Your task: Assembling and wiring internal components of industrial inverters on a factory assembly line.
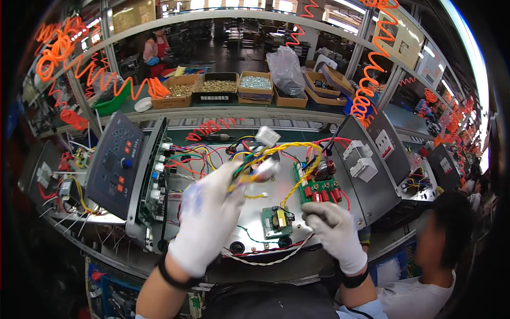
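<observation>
My left hand (204, 220), in a white glove, is closed around a bundle of coloured wires (254, 160) above an open metal chassis (252, 210). A white plug connector (268, 136) sticks up from the bundle; another white piece near the fingers is blurred. My right hand (337, 236), also gloved, has its fingers curled in beside the green circuit board (320, 192) with red components. Whatever those fingers hold, if anything, is hidden. Between the hands a small green board (277, 221) with a yellow transformer sits on the chassis. Twisted yellow wires (298, 183) run up from there.
A black control panel (117, 162) stands at the chassis's left, a dark end panel (353, 183) at its right. Boxes of small fasteners (218, 87) line the back shelf. Orange coiled hoses (366, 80) hang overhead. A co-worker (430, 266) is close at lower right; another person (155, 50) stands far back.
</observation>
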Available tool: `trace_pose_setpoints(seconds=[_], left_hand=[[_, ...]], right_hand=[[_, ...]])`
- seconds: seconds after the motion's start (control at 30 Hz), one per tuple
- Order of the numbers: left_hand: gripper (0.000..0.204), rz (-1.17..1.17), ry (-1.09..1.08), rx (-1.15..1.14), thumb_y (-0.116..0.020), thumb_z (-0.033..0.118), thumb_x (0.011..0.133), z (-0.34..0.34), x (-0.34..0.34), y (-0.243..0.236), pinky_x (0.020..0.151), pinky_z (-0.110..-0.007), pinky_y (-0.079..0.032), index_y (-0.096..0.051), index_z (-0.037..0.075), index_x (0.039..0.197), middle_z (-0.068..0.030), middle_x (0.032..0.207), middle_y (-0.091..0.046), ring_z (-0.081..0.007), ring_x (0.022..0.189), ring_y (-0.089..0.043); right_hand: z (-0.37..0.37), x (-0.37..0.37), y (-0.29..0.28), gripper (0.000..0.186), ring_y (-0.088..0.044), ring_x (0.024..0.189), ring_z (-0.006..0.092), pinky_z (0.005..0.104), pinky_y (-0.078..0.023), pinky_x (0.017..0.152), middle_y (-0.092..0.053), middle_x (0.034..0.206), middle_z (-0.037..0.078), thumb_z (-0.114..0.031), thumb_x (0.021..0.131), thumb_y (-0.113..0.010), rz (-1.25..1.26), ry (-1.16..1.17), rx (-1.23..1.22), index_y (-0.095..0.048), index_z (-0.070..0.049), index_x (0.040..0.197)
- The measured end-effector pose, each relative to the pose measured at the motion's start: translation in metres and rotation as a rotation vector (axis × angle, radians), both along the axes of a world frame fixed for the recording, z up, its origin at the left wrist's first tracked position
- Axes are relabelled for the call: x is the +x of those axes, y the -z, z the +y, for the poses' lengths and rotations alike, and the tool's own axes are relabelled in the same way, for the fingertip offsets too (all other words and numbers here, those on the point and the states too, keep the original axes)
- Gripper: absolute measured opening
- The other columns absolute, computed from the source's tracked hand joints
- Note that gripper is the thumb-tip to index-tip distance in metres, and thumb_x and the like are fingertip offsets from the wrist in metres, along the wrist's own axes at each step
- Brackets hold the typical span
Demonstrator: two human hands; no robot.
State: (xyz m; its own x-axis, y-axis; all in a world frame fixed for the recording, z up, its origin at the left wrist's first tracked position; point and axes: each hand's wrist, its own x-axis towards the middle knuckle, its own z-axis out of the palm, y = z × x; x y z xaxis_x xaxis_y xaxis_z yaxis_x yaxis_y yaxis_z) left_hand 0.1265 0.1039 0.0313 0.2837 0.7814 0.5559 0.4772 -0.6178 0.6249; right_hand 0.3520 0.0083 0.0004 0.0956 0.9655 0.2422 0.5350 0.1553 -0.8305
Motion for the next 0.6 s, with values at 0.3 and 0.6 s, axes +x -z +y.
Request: trace_pose_setpoints(seconds=[0.3, 0.6], left_hand=[[0.023, 0.487, 0.297, -0.322, -0.053, 0.016, 0.09, 0.071, 0.059, 0.021, 0.07, -0.042, -0.049, -0.062, 0.005, 0.107, -0.0168, 0.082, -0.066, -0.0344, 0.077, -0.064], [0.034, 0.874, 0.423, -0.136, -0.057, 0.013, 0.082, 0.058, 0.104, 0.035, 0.075, -0.042, -0.05, -0.064, 0.01, 0.115, -0.0173, 0.088, -0.067, -0.0328, 0.086, -0.066]], right_hand=[[-0.035, -0.02, 0.041, 0.024, -0.063, 0.087, 0.0277, 0.0402, -0.051, 0.074, -0.064, 0.093, 0.011, -0.025, 0.08, -0.064, -0.472, -0.411, 0.218, -0.067, -0.008, 0.097], [-0.048, -0.018, 0.058, 0.019, -0.065, 0.087, 0.0276, 0.0395, -0.049, 0.073, -0.067, 0.099, 0.009, -0.022, 0.079, -0.066, -0.281, -0.166, 0.273, -0.067, -0.007, 0.091]])
